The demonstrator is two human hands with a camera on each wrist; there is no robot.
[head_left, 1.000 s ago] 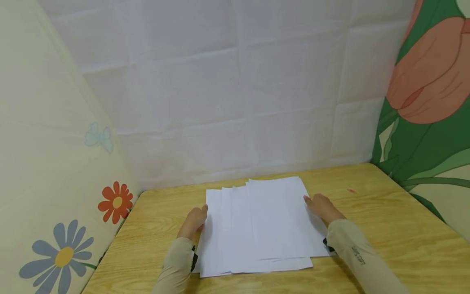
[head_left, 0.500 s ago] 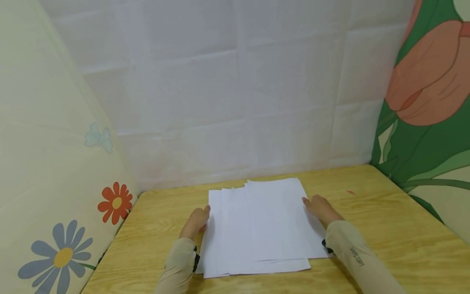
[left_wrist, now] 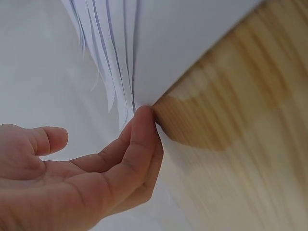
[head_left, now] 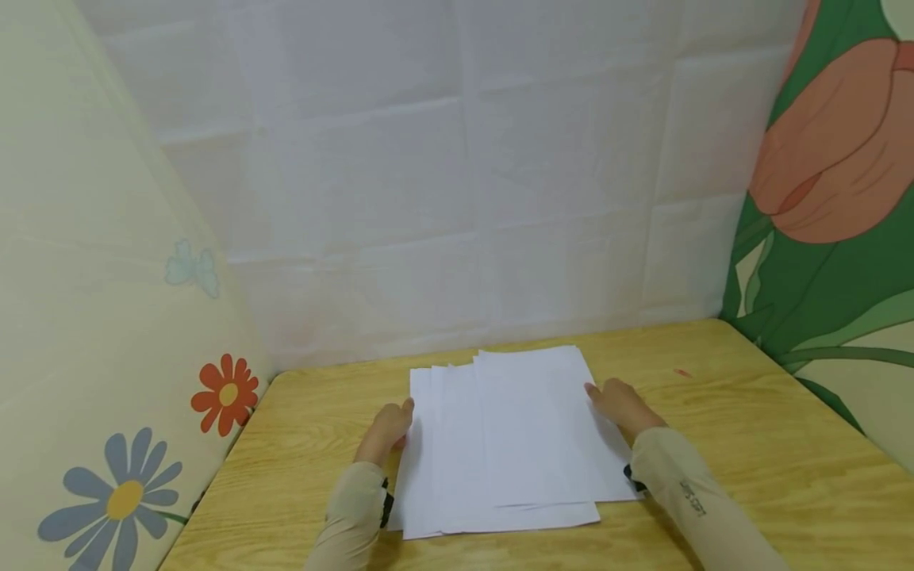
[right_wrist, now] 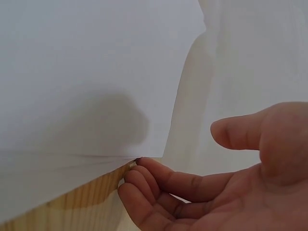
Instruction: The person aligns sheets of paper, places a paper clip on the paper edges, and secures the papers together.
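Note:
Several white sheets of paper (head_left: 535, 428) lie in an uneven, fanned-out stack on the wooden table, their edges staggered from left to right. At the stack's left edge is my left hand (head_left: 386, 428); in the left wrist view its fingertips (left_wrist: 143, 115) touch the sheets' edge while the thumb stays apart. Opposite it, my right hand (head_left: 623, 404) is at the right edge. The right wrist view has its fingertips (right_wrist: 144, 163) right against the paper's edge, thumb raised away from the sheet. Neither hand pinches the paper.
The yellow wood-grain table (head_left: 757, 428) extends around the paper. A white cloth backdrop (head_left: 457, 198) hangs behind it. Flower-patterned panels stand at the left (head_left: 107, 317) and right (head_left: 842, 277). A small reddish mark (head_left: 683, 373) shows on the table at the right.
My left hand has moved a little to the right, and the stack's left edge has shifted inward with it. The right hand and its sheets have moved slightly left.

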